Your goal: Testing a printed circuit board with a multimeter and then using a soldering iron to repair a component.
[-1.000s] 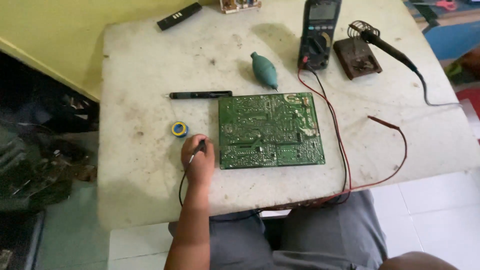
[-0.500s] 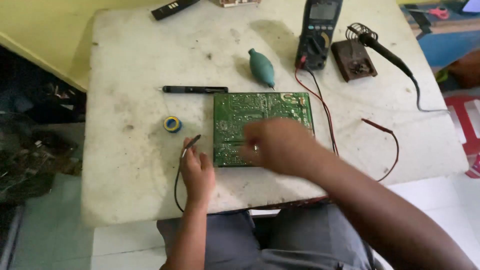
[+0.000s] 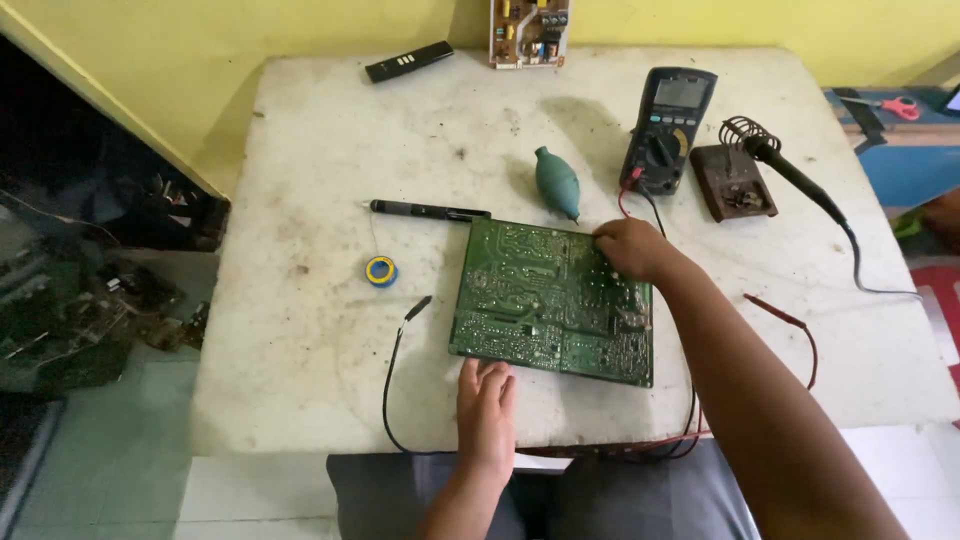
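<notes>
Stained table: fingers gripping circuit board.

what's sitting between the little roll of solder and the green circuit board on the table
In the head view, the black probe tip lies between the solder roll and the circuit board, its lead trailing toward the table's near edge; otherwise bare tabletop.

yellow wall behind a stained white table; pale tiled floor.
</notes>
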